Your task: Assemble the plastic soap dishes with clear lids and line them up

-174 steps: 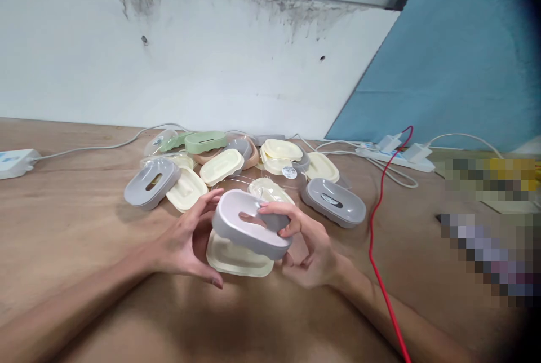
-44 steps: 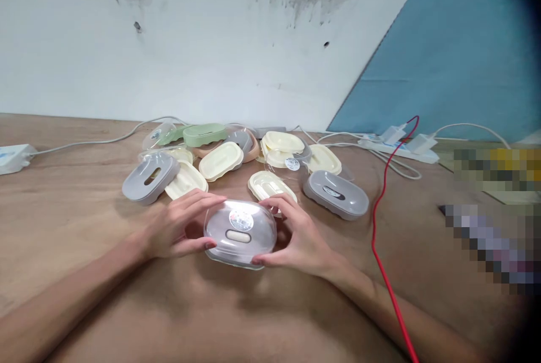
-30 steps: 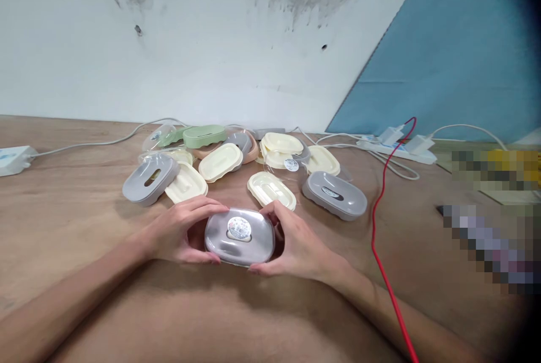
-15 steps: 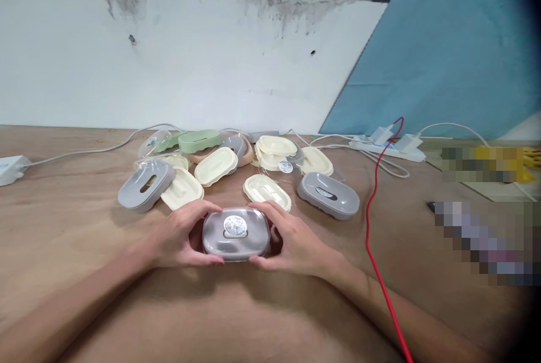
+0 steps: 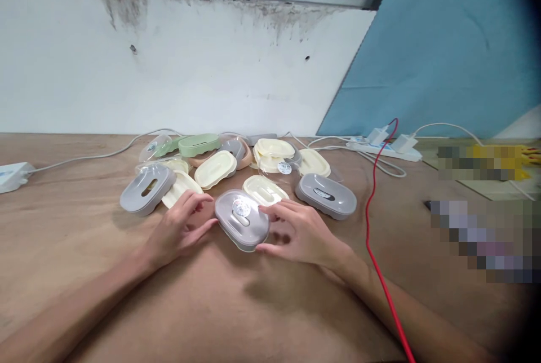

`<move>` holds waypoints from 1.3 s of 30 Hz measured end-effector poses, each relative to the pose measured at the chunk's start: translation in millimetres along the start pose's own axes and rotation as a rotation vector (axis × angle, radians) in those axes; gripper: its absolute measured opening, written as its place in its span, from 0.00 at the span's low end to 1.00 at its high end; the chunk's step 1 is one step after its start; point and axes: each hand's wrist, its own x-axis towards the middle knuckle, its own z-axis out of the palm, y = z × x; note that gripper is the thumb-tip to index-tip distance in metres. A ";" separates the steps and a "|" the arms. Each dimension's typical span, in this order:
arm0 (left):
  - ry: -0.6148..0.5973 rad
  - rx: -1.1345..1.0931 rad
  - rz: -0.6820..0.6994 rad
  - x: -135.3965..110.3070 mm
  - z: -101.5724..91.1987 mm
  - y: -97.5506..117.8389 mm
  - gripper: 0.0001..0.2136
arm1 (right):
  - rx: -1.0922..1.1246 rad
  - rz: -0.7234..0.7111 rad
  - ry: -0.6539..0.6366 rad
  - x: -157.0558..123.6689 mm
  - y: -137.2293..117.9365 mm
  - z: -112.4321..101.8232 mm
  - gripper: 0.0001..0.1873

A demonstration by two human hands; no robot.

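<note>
A grey oval soap dish with a clear lid and a round sticker is tilted at the centre, just above or on the table. My right hand grips its right end, thumb below and fingers on top. To its left, my left hand is open, thumb and fingers apart, the tips close to the dish's left edge. Directly behind lies a cream oval piece. A grey dish sits to the right, and another grey dish to the left.
Behind are cream oval pieces, a green dish and clear lids in a loose pile. A red cable crosses the table on the right, leading to a white power strip. At far left is a white adapter.
My left hand has come off the soap dish and moved slightly left. The dish has turned and tilted, staying in my right hand. The view has shifted slightly.
</note>
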 end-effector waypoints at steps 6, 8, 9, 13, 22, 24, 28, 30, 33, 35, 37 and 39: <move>-0.230 -0.355 -0.075 -1.6 3.7 0.0 0.18 | 0.107 0.029 0.057 -5.8 -5.3 25.7 0.19; -0.252 -0.332 -0.070 -0.3 3.8 -2.0 0.29 | 0.091 -0.006 0.071 -3.8 -5.6 31.1 0.18; -0.248 -0.305 -0.067 0.5 4.3 -3.2 0.32 | 0.059 -0.041 0.077 -2.1 -5.1 32.1 0.19; -0.181 -0.199 -0.053 3.4 10.9 -9.5 0.28 | -0.150 -0.182 0.091 5.3 1.3 29.8 0.25; -0.084 0.061 0.078 16.4 14.0 -16.6 0.17 | -0.241 -0.125 -0.027 13.8 19.3 19.0 0.29; -0.084 0.199 0.093 15.2 8.0 -12.8 0.22 | -0.276 -0.078 -0.010 12.8 18.7 17.1 0.34; -0.162 0.507 0.075 4.7 1.0 -9.4 0.41 | -0.356 0.065 -0.057 5.7 19.6 19.8 0.44; -0.236 0.542 0.043 -0.3 2.1 -11.4 0.44 | -0.361 0.103 -0.122 2.0 22.6 23.6 0.48; -0.307 0.539 0.013 -2.7 5.8 -15.2 0.46 | -0.354 0.121 -0.166 1.5 25.7 25.9 0.49; -0.307 0.524 0.005 -1.9 7.2 -16.1 0.44 | -0.350 0.122 -0.146 3.8 23.4 22.4 0.48; -0.290 0.500 -0.003 -1.2 7.3 -16.0 0.41 | -0.326 0.115 -0.091 4.8 15.7 15.3 0.42; -0.272 0.478 -0.009 -1.6 6.7 -15.8 0.39 | -0.254 0.088 -0.052 0.3 2.6 6.4 0.27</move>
